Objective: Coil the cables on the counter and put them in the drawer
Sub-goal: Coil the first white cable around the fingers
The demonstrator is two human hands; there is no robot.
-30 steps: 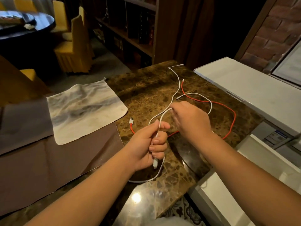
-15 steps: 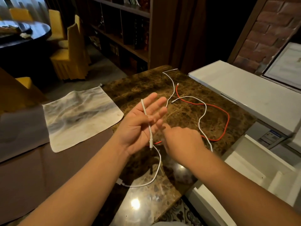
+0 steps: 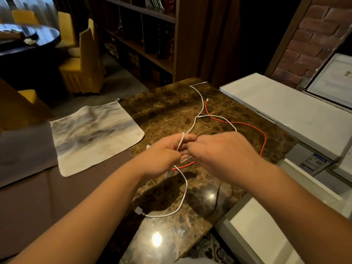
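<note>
A white cable (image 3: 184, 191) is wrapped over the fingers of my left hand (image 3: 163, 157), which is closed around it above the brown marble counter (image 3: 171, 111). Its loose end with a USB plug lies on the counter near me. My right hand (image 3: 221, 149) meets the left one and pinches the same white cable. A second white cable (image 3: 200, 103) trails away toward the counter's far edge. A red cable (image 3: 263, 138) lies in a wide loop on the right, partly hidden under my hands. The open white drawer (image 3: 253, 229) is at the lower right.
A grey-streaked white cloth (image 3: 95, 134) lies on the left over a brown mat (image 3: 38, 197). A white appliance top (image 3: 285, 105) borders the counter on the right. Bookshelves, a round dark table and yellow chairs stand beyond.
My left hand went from a fist to an open palm with the cable across it, and is now closed around the cable. My right hand came back up to it. The plug end slid left.
</note>
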